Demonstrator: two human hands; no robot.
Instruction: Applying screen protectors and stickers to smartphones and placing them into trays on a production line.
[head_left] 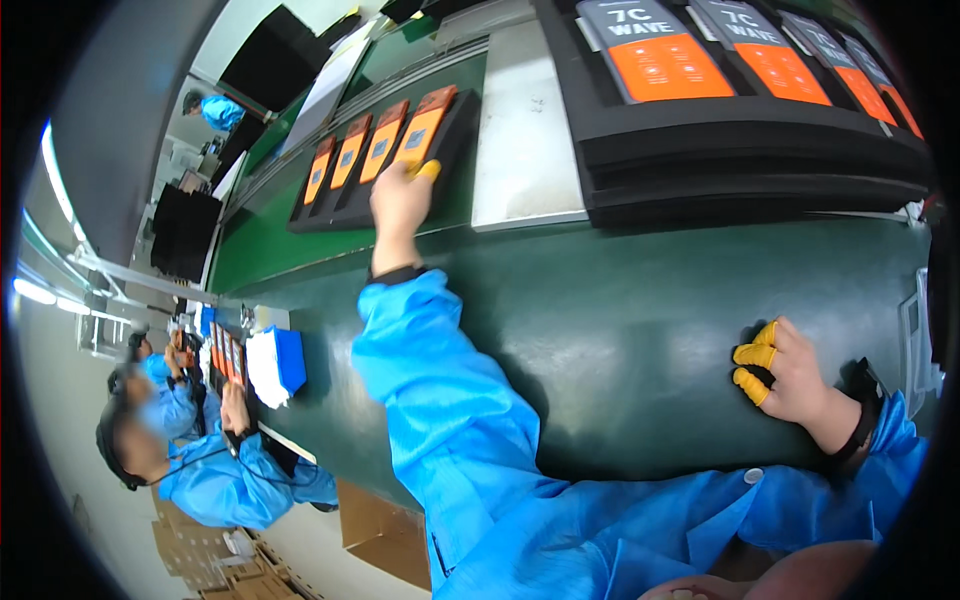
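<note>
My left hand (pixel 402 205) reaches to a black tray (pixel 345 217) on a green track at the far left of centre. Its fingers, with a yellow finger cot showing, close around the near end of the rightmost orange box (pixel 425 122). Part of the grip is hidden behind the hand. Several similar orange boxes lie side by side in the tray's slots. Over the dark green worktop (pixel 630 330) at the right, my right hand (pixel 790 385) hangs with yellow cots on its loosely bent fingers. A dark gap shows between them, and I see nothing held.
Stacked black trays (pixel 750 165) at the far right hold grey-and-orange boxes (pixel 655 60). A pale metal plate (pixel 530 140) lies between them and the track. At the left, a blue bin (pixel 289 362) stands near co-workers in blue (pixel 225 475). A clear plastic container (pixel 917 345) is at the right edge.
</note>
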